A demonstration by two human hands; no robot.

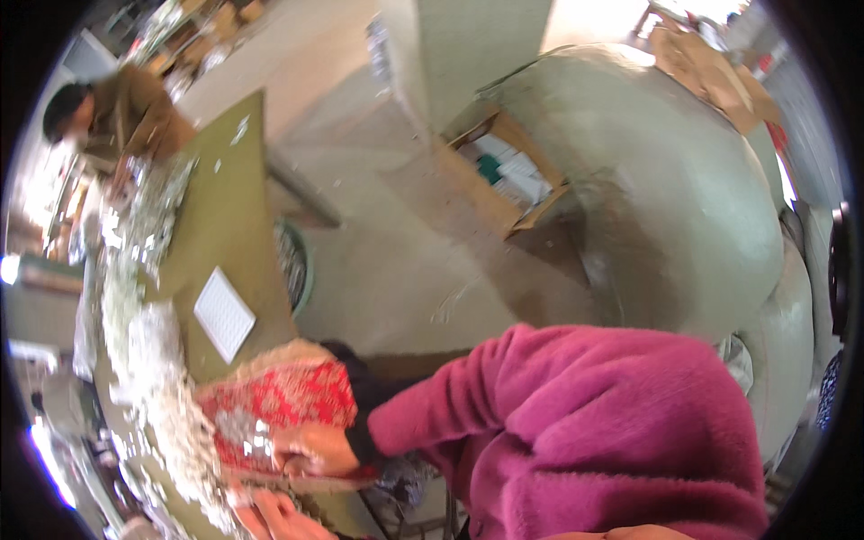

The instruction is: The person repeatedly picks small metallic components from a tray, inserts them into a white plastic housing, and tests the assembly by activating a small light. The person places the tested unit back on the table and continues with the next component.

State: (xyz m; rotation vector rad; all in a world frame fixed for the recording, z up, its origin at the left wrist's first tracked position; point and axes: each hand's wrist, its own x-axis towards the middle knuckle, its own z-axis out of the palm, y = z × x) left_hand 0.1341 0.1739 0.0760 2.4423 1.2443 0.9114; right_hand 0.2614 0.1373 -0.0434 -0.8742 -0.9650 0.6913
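Hands at a red patterned cloth on the worktable

The right hand (310, 450) rests on the red patterned cloth (279, 400); its grip I cannot tell. The left hand (270, 515) lies loosely open beside shiny silver pieces (171, 423).

Honestly the whole shot is smeared. The left hand (270, 515) runs off the bottom edge, so its fingers are hard to read. The shiny bits (153, 360) left of the fingers are too blurry to identify.
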